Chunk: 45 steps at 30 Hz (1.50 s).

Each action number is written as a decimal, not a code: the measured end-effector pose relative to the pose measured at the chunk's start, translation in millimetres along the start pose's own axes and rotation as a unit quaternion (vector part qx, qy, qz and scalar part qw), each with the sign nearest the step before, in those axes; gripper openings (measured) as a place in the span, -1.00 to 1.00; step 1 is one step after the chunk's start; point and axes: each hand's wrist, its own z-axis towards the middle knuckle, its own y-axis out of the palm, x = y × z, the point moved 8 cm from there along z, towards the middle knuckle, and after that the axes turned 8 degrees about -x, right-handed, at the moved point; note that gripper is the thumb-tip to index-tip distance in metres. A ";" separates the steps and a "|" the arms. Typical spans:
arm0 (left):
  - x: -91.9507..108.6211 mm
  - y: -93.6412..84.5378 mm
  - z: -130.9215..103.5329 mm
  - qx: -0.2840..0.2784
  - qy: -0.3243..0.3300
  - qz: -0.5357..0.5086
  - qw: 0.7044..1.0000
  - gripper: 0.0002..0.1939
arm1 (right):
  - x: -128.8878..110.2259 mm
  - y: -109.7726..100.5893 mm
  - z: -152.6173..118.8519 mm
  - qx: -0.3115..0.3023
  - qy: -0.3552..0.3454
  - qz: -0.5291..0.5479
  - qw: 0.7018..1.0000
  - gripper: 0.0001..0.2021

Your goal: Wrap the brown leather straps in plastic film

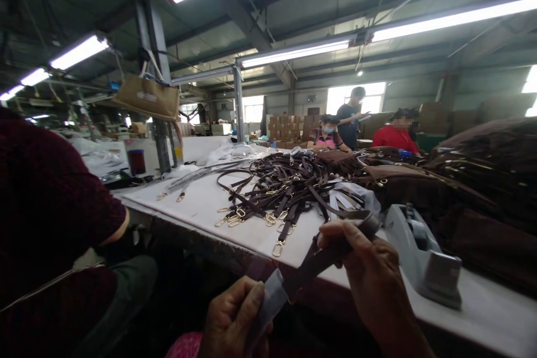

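Observation:
My left hand (235,313) is closed in a pinch on a pale, translucent wrapping (273,293) around one end of a dark brown strap (321,260). Higher up, my right hand (373,274) grips the same strap between thumb and fingers, and a loop of it curls above the knuckles. The strap runs slanting between both hands, in front of the table edge. Beyond them lies a tangled pile of brown straps (289,184) with gold-coloured metal clasps. Right of my right hand stands a grey tape dispenser (423,257).
Brown bags or fabric (482,218) are heaped along the right of the white table (197,207). A clear plastic bag (356,196) lies by the straps. A person (54,224) sits close on my left. Several people are across the table. A tan bag (146,96) hangs from a post.

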 end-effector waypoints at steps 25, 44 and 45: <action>8.8 59.3 16.1 -0.287 -0.019 -0.079 0.954 -0.61 | -78.0 14.9 46.2 -0.100 -0.122 -0.163 0.974 -0.59; 54.2 29.6 20.5 -0.002 0.099 0.003 0.995 -0.53 | 0.3 44.5 32.9 -0.180 0.085 0.046 0.979 -0.53; 51.4 24.1 18.1 0.016 0.098 0.024 0.995 -0.52 | 4.8 34.9 39.3 -0.134 0.097 0.101 0.981 -0.53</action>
